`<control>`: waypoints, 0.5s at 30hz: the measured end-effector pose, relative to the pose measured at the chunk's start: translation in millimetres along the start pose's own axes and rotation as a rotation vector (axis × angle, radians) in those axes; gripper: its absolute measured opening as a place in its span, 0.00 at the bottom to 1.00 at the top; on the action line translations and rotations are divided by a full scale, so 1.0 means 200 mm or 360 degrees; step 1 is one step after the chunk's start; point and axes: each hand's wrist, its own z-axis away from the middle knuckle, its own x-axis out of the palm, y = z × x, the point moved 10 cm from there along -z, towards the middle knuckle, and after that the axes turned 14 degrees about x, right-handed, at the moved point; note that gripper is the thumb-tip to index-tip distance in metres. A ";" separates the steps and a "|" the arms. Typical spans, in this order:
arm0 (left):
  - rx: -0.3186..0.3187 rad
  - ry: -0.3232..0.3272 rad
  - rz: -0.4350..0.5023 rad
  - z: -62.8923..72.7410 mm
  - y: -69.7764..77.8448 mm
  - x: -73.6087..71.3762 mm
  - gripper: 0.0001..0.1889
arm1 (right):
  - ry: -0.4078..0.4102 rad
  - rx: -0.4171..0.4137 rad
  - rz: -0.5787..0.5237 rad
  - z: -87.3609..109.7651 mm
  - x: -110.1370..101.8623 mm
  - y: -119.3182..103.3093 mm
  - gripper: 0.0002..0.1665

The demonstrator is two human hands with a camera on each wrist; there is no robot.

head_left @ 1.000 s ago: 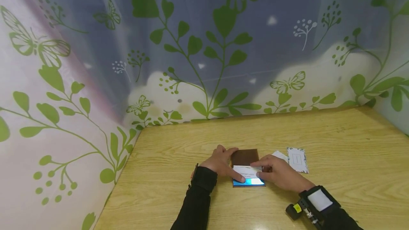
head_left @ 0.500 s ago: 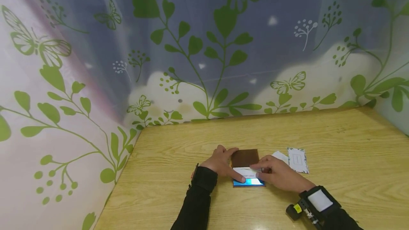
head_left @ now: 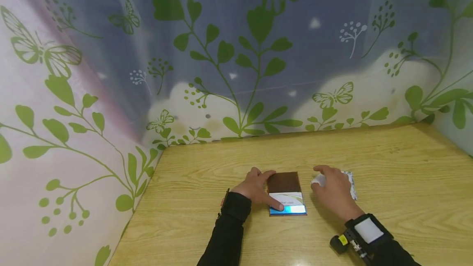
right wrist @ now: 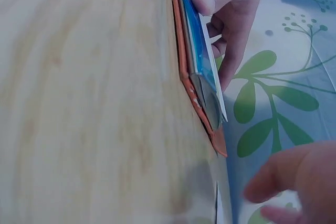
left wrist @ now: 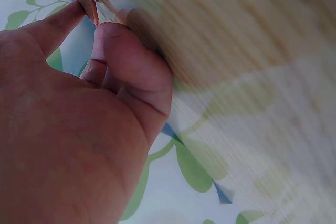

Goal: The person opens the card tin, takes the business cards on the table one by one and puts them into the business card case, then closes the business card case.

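Observation:
In the head view, a brown card holder [head_left: 283, 182] lies unfolded on the table. White and blue business cards [head_left: 292, 197] sit in its lower part. My left hand [head_left: 255, 188] holds the holder's left side, its thumb on the blue strip and its index finger at the upper left corner. The left wrist view shows other left fingers [left wrist: 134, 61] curled by the holder's edge. My right hand [head_left: 334, 190] is over the white cards to the right, thumb and index finger apart around a small white card [head_left: 319, 180]; the right wrist view shows its fingers [right wrist: 273, 177] not touching the holder.
A white card with a leafy border [head_left: 352, 184] lies partly hidden behind my right hand. The wooden table [head_left: 207, 167] meets a leaf-and-butterfly curtain [head_left: 221, 52] at the back and left.
My right hand has let go of the business cards in the holder and moved right to the loose white cards, its fingers spreading. The cards slid slightly down earlier. My left hand stays put.

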 end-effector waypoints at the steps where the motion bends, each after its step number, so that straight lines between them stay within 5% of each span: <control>1: 0.0003 0.0001 0.0009 0.00 0.00 0.00 0.57 | 0.0031 0.0053 0.0028 0.00 -0.01 0.02 0.31; 6: 0.0008 0.0004 0.0020 0.00 0.00 0.00 0.57 | 0.0034 0.0248 0.0080 -0.01 -0.03 0.09 0.43; 15: 0.0013 0.0001 0.0025 0.00 0.00 0.00 0.57 | -0.0016 0.0304 0.0139 -0.02 -0.02 0.12 0.41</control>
